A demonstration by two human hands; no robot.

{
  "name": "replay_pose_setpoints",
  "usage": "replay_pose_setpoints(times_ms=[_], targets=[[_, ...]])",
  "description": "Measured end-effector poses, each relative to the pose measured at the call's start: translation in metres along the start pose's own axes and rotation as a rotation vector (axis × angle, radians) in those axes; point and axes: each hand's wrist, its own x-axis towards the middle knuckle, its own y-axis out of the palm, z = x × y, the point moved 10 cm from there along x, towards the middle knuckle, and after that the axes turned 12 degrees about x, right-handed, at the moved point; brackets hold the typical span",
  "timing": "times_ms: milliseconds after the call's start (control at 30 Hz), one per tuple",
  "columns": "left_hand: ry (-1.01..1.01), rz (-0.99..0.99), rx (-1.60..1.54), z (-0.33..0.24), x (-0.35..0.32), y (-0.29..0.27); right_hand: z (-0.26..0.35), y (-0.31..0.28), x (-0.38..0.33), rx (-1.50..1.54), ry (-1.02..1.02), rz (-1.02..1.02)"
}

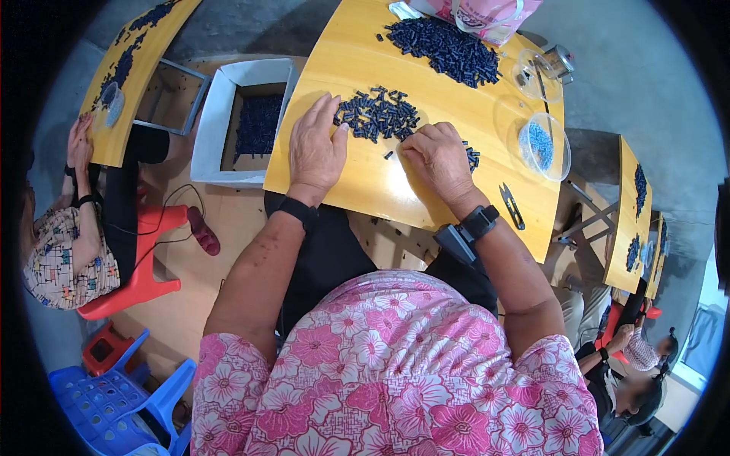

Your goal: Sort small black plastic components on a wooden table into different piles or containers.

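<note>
A loose heap of small dark cylindrical pieces (378, 114) lies on the yellow wooden table (334, 45) between my hands. My left hand (315, 148) rests beside the heap's left edge, fingers stretched out, holding nothing I can see. On the right, my right hand (439, 161) is closed, its fingertips pressed together near the heap's lower right edge. Whatever sits between those fingertips is hidden. One stray piece (389, 155) lies just below the heap. More dark pieces (472, 156) show partly from behind my right hand.
A larger mound of dark pieces (445, 52) spreads at the far side, before a pink bag (494, 17). To the right are a clear tub of blue bits (541, 144), a metal can (560, 62) and thread snips (512, 207). A white box (228, 176) stands left; co-workers sit either side.
</note>
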Motion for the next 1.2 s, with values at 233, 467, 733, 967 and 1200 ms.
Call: replay_pose_setpoints(times_ms=[233,467,733,967,1200], targets=[[-0.001,0.01,-0.011,-0.002,0.002,0.001,-0.025,-0.018,0.018,-0.091,0.271,-0.035],[0.014,-0.017,-0.035,-0.002,0.002,-0.001,-0.043,0.003,0.027,-0.023,0.309,0.157],[0.039,-0.042,-0.032,-0.003,-0.001,-0.004,-0.07,-0.043,0.034,-0.075,0.227,-0.134],[0.03,-0.046,-0.033,-0.005,0.001,-0.003,-0.133,-0.068,0.054,-0.185,0.218,-0.181],[0.021,-0.046,-0.009,-0.004,0.0,-0.005,-0.143,-0.055,0.06,-0.168,0.255,-0.041]])
